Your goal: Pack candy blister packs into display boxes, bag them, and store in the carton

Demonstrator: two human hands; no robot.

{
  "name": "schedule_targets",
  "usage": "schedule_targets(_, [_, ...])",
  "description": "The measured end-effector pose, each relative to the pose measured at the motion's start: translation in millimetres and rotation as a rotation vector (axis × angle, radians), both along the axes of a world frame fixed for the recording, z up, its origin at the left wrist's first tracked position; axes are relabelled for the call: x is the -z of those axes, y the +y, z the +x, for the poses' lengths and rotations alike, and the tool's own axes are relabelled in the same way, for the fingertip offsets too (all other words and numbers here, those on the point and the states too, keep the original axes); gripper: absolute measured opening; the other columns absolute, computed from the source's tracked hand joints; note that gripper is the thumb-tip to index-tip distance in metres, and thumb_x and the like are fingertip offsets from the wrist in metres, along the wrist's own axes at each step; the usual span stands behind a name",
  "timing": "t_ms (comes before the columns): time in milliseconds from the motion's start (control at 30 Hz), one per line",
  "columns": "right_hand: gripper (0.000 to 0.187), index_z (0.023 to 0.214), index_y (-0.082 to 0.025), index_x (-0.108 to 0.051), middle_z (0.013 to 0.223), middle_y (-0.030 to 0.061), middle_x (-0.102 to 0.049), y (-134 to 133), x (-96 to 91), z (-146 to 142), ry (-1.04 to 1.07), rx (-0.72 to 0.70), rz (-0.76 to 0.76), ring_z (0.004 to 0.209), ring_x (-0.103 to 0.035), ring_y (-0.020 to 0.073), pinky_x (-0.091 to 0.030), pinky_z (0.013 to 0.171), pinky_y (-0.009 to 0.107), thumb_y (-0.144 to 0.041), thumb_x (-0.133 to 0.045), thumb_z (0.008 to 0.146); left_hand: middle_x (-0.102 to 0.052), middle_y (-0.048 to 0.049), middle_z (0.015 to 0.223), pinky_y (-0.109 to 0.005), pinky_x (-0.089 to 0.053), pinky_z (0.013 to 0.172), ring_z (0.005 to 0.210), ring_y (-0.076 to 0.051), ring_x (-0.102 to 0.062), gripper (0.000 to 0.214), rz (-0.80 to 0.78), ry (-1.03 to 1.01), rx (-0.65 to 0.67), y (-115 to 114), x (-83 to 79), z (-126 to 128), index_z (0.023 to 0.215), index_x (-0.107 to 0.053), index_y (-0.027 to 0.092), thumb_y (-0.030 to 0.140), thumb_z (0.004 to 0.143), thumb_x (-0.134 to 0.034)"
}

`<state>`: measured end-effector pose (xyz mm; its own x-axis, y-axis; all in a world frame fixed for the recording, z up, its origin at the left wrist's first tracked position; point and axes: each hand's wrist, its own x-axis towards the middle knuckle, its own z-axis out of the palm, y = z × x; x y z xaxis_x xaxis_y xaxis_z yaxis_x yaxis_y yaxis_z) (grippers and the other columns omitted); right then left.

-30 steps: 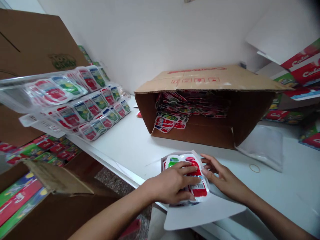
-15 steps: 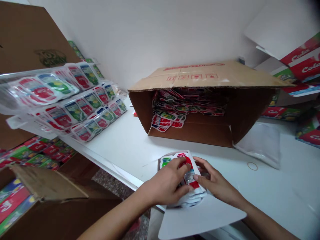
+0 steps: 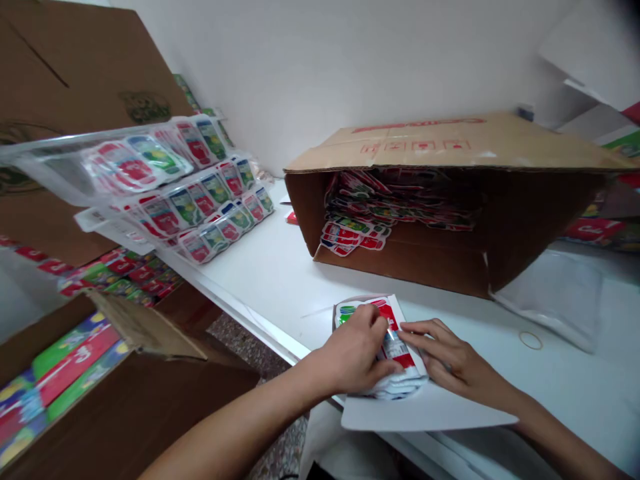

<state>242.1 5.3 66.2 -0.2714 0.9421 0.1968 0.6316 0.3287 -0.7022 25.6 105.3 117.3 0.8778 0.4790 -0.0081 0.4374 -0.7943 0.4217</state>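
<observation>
At the table's [image 3: 290, 287] near edge sits a small white cardboard box [image 3: 399, 312], its smooth, stiff flap [image 3: 425, 408] spread towards the person. Glossy, bottle-shaped packets [image 3: 396, 348] fill it, directly under the fingers of the left hand [image 3: 356, 350], which is nearer than the other; their long axis runs with the box, printed caps at the far end, crinkled white edges at the flap end. These left fingers bend over the packets, thumb towards the flap; whether they pinch, I cannot tell. Along the box's right wall lies the right hand [image 3: 457, 360], fingers stretched out, tips at the top packet's edge; their grip is also unclear.

Right of it, a thin rubber band [image 3: 531, 349] lies flat near a limp clear bag [image 3: 555, 297]. Farther back, a brown carton [image 3: 440, 148] rests on its side, open towards the person, holding a loose heap of packets [image 3: 400, 203]. Over the table's left edge, clear plastic sleeves [image 3: 203, 197] carry overlapping rows, before a plain wall [image 3: 300, 73].
</observation>
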Motion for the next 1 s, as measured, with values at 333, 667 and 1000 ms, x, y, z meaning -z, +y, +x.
schedule_targets(333, [0.048,0.140,-0.035,-0.047,0.144,0.0053,-0.049,-11.5,2.5,-5.9,-0.167,0.011,-0.021,0.131,-0.046,0.0326,-0.037,0.107,0.059,-0.038,-0.053,0.093,-0.059,-0.0121,0.113,-0.036,-0.047,0.094,0.108,-0.023,-0.057,0.026,-0.068,-0.285,-0.018,4.1,3.6,-11.7,0.108,-0.058,0.017,0.033,0.097,-0.040])
schedule_targets(667, [0.067,0.149,-0.037,-0.029,0.154,0.0019,-0.033,-10.8,-0.6,25.7,-0.144,-0.186,-0.110,0.141,-0.029,0.0347,-0.032,0.111,0.059,-0.041,-0.058,0.088,-0.054,-0.0131,0.134,-0.048,-0.039,0.106,0.127,-0.028,-0.048,0.046,-0.711,-0.785,-0.726,-11.7,53.6,-53.7,0.123,-0.049,0.018,0.035,0.083,-0.064])
schedule_targets(1000, [0.021,0.104,-0.021,-0.065,0.113,0.0132,-0.065,55.9,-5.1,-14.6,-0.233,-0.100,0.252,0.107,-0.059,0.0305,-0.047,0.091,0.051,-0.030,-0.056,0.088,-0.062,-0.0097,0.121,-0.042,-0.050,0.091,0.114,-0.026,-0.058,0.037,-0.789,-0.802,-0.909,-21.4,44.1,-35.4,0.112,-0.053,0.019,0.018,0.076,-0.060])
